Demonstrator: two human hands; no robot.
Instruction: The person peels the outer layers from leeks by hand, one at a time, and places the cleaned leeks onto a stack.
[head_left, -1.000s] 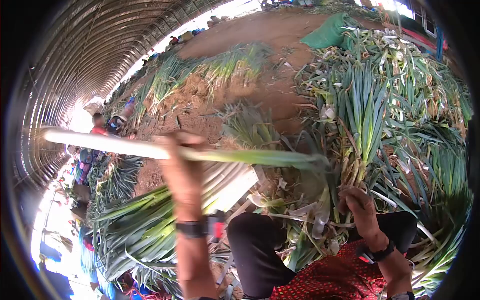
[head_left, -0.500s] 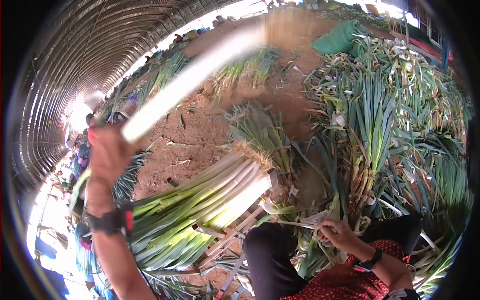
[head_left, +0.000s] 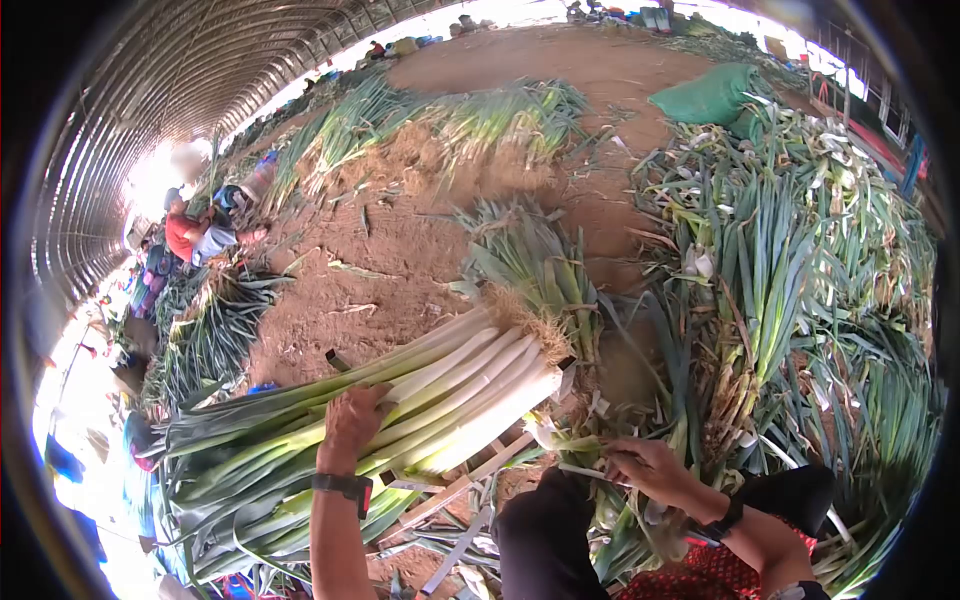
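Observation:
A thick row of leeks (head_left: 470,375) lies on a low wooden rack (head_left: 455,490), white stems and roots to the right, green leaves to the left. My left hand (head_left: 355,418) is on top of the row, its fingers curled round a leek where white turns to green. Over my lap, my right hand (head_left: 648,468) is closed on a thin pale strip-like thing (head_left: 582,472); whether it is a blade or a leaf I cannot make out. Loose peeled leaves lie beneath that hand.
Heaps of leeks and leaves (head_left: 770,230) rise on the right, below a green sack (head_left: 705,95). Another bundle (head_left: 530,255) lies just beyond the rack. More leeks (head_left: 520,120) line the dirt floor. A person in red (head_left: 185,230) sits at the left.
My left hand has come down from the upper left with a leek, onto the row. My right hand has shifted slightly left, still holding the pale strip.

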